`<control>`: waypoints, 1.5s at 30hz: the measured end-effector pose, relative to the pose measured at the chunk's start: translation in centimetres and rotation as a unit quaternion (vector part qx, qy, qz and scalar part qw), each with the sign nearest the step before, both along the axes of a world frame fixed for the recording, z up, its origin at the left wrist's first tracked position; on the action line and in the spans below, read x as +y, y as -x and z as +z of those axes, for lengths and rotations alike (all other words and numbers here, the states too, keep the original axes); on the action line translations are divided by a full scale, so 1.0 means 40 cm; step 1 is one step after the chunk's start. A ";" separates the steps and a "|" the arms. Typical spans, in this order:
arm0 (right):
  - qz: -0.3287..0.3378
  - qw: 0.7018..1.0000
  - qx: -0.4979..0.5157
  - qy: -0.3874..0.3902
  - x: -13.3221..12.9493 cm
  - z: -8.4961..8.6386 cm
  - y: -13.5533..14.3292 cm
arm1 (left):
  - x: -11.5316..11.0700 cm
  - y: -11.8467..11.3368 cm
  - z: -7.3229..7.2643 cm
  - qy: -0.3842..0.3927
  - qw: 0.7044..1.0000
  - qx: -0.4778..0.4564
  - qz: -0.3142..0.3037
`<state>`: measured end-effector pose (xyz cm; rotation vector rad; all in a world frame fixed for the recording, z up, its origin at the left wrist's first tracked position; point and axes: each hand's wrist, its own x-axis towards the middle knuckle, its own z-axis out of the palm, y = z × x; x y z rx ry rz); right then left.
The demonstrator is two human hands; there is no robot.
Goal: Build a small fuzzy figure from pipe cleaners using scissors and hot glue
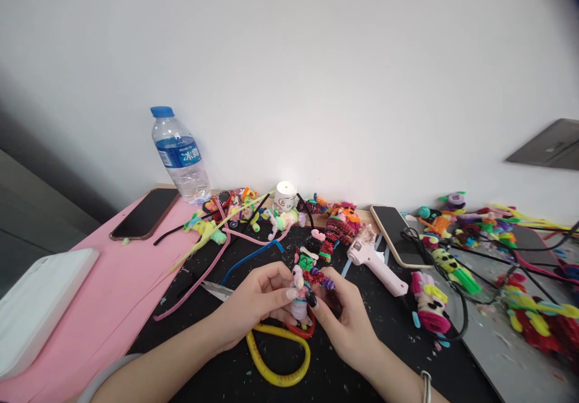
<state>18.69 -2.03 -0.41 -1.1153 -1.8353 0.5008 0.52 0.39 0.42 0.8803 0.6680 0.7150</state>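
Between both hands, just above the black mat, is a small pipe-cleaner doll (pixel 299 306) with white, green, red and purple parts. My left hand (pixel 257 300) pinches its left side with the thumb at the middle. From the other side my right hand (pixel 346 318) grips it, its dark-nailed thumb pressed near the centre. Beneath the hands lie scissors (pixel 280 379) with a yellow and red handle; their blade (pixel 217 290) shows left of my left hand. A blue pipe cleaner (pixel 248 257) lies behind that hand.
A pale hot glue gun (pixel 377 267) and a phone (pixel 400 237) lie at right, with a black cable beside them. More pipe-cleaner figures (pixel 432 303) spread along the wall and right side. A water bottle (pixel 181 161), a dark phone (pixel 145 213) and a white box (pixel 43 306) are at left.
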 end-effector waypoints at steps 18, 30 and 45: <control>0.013 0.999 -0.012 0.040 0.002 0.026 -0.001 | 0.004 -0.003 -0.004 0.004 1.000 -0.011 -0.002; 0.045 0.996 0.020 0.075 0.006 0.034 0.002 | 0.007 -0.003 -0.008 0.008 1.000 -0.003 0.000; 0.049 0.994 -0.008 0.097 0.008 0.028 0.002 | 0.005 -0.002 -0.006 0.002 1.000 0.007 0.004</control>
